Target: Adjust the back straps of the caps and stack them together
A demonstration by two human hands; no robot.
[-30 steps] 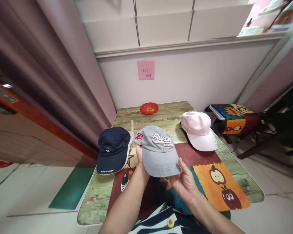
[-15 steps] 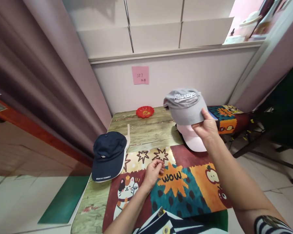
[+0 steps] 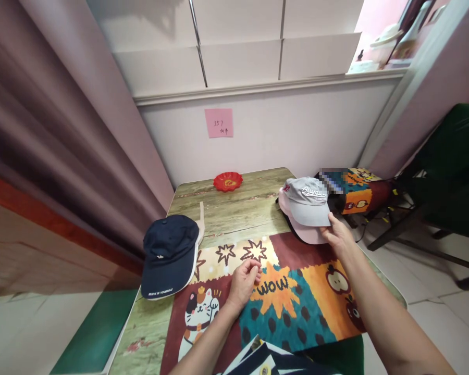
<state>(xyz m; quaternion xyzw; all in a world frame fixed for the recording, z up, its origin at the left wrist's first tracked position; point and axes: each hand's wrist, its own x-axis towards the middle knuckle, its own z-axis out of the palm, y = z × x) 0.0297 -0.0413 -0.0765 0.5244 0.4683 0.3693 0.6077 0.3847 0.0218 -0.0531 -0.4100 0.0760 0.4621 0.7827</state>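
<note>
In the head view, the right hand [image 3: 336,233] pinches the brim edge of the gray cap [image 3: 308,211], which sits over the pink cap [image 3: 309,235] at the right side of the wood-grain surface [image 3: 250,208]; the left hand [image 3: 245,281], fingers curled closed and apparently empty, is at the printed mat [image 3: 289,328]. The step in hand appears to be stacking; the next move calls for a level release. The gray cap has a rounded, soft-looking cloth crown, white lettering and a smooth, curved brim.
</note>
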